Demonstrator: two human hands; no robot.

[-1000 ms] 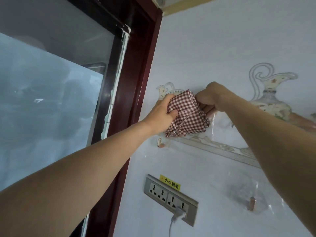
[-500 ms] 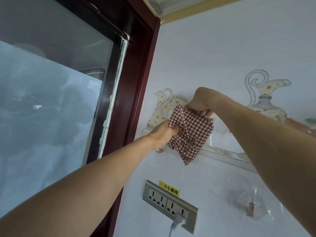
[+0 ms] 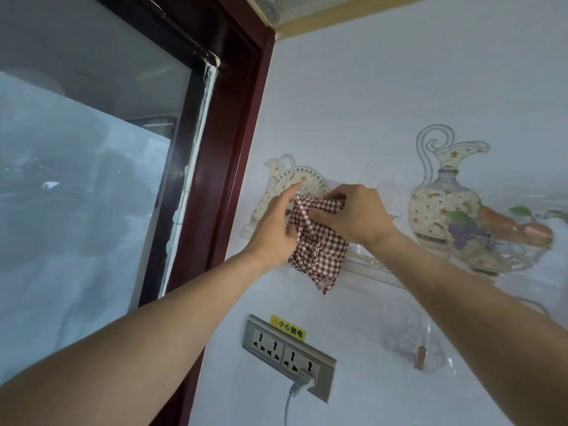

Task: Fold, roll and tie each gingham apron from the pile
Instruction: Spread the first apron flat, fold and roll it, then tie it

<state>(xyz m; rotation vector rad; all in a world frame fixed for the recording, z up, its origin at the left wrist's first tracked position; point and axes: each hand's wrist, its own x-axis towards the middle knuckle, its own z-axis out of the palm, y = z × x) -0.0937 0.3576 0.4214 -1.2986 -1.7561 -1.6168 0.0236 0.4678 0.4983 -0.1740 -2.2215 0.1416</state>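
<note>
A bundled brown-and-white gingham apron [image 3: 319, 250] hangs against the tiled wall at arm's height, a thin tie string looped on its front. My left hand [image 3: 273, 224] is at the bundle's left side, index finger stretched up, the other fingers touching the cloth. My right hand [image 3: 353, 215] grips the bundle's top right, fingers curled round the fabric. What the bundle hangs from is hidden behind my hands.
A dark red window frame [image 3: 233, 142] runs down the left of the wall. Below the apron is a grey socket strip [image 3: 285, 353] with a white plug and cable [image 3: 302, 382]. A clear adhesive wall hook [image 3: 419, 356] sits at lower right.
Both hands lowered along the wall with the bundle. My left hand loosened from a fist grip to straighter fingers, and my right hand shifted over the bundle's top.
</note>
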